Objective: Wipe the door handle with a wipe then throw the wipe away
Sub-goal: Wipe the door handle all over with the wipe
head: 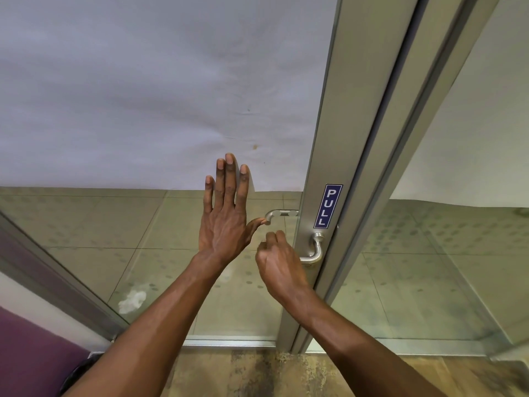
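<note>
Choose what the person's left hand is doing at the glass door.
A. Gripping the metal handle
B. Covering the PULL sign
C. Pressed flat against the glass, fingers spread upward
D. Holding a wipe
C: the left hand lies open and flat on the glass door, beside the lever handle.

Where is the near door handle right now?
In the head view, the door handle sits right of centre on the metal door frame, just below the PULL sign, with the right hand at its lever.
</note>
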`<move>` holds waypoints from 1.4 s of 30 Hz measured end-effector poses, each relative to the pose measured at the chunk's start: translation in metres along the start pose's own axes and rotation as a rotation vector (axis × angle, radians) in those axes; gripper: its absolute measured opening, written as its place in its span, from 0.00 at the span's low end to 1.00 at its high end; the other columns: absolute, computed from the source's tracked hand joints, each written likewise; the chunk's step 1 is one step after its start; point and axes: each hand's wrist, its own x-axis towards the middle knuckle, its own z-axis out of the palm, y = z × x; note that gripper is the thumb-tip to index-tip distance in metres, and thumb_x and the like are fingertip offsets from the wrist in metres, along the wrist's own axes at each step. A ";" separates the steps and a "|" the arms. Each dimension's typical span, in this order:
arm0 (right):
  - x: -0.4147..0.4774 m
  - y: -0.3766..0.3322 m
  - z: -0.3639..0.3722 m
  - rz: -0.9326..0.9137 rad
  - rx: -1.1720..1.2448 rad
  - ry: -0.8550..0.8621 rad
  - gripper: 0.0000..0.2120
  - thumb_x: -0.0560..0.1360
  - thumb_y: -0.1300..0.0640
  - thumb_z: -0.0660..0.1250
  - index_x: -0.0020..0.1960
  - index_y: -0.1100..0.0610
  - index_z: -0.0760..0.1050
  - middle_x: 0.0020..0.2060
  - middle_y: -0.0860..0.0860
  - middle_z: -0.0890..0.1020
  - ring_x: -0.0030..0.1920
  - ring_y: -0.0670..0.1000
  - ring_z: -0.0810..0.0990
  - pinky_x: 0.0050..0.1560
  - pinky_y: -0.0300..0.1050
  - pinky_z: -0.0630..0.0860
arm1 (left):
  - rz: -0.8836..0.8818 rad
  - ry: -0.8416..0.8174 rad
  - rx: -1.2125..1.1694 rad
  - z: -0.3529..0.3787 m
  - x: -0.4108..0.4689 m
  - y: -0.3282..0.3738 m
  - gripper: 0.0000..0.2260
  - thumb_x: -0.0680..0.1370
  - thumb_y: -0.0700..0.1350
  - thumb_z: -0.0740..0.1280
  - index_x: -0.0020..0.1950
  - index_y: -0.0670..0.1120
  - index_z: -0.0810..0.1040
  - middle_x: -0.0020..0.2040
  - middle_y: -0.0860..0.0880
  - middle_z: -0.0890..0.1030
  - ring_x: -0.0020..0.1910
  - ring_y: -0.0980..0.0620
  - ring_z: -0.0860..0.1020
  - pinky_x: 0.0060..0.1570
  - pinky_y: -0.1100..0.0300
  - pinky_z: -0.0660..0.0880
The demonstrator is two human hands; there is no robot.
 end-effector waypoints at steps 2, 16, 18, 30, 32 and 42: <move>-0.014 0.009 0.012 0.000 0.010 0.090 0.14 0.68 0.74 0.73 0.53 0.68 0.83 0.46 0.60 0.84 0.52 0.60 0.81 0.39 0.51 0.80 | 0.005 0.002 0.003 0.000 0.000 -0.001 0.56 0.82 0.75 0.63 0.90 0.44 0.34 0.89 0.41 0.29 0.90 0.42 0.30 0.90 0.40 0.39; -0.075 0.099 0.070 0.121 0.187 0.395 0.38 0.63 0.81 0.73 0.72 0.64 0.78 0.63 0.59 0.80 0.55 0.59 0.79 0.44 0.49 0.85 | -0.010 -0.006 0.026 -0.002 0.000 0.002 0.61 0.79 0.71 0.72 0.90 0.44 0.33 0.89 0.41 0.28 0.90 0.41 0.28 0.90 0.40 0.40; -0.075 0.101 0.075 0.204 0.284 0.464 0.36 0.67 0.81 0.71 0.72 0.62 0.78 0.64 0.59 0.79 0.56 0.59 0.79 0.44 0.50 0.85 | -0.010 0.000 0.029 -0.002 0.001 0.002 0.61 0.79 0.71 0.71 0.90 0.44 0.33 0.89 0.41 0.28 0.90 0.41 0.28 0.90 0.41 0.36; -0.048 0.067 0.073 0.954 1.732 0.727 0.11 0.81 0.66 0.70 0.58 0.54 0.85 0.46 0.44 0.91 0.52 0.43 0.87 0.58 0.39 0.82 | -0.014 0.022 0.022 0.006 0.001 0.000 0.60 0.78 0.72 0.70 0.91 0.43 0.36 0.90 0.39 0.31 0.91 0.40 0.31 0.90 0.40 0.37; -0.048 0.066 0.070 1.017 1.982 0.696 0.08 0.81 0.67 0.69 0.58 0.61 0.85 0.45 0.50 0.90 0.46 0.47 0.88 0.51 0.42 0.86 | -0.011 0.028 0.024 0.006 0.001 0.000 0.60 0.79 0.72 0.70 0.91 0.43 0.35 0.90 0.39 0.31 0.90 0.40 0.31 0.90 0.41 0.36; -0.051 0.031 0.065 1.004 2.478 0.475 0.07 0.81 0.72 0.65 0.57 0.69 0.80 0.52 0.61 0.86 0.54 0.59 0.85 0.58 0.47 0.84 | -0.004 0.040 -0.025 0.006 0.001 0.001 0.58 0.80 0.73 0.66 0.90 0.44 0.33 0.89 0.40 0.29 0.90 0.40 0.31 0.90 0.40 0.36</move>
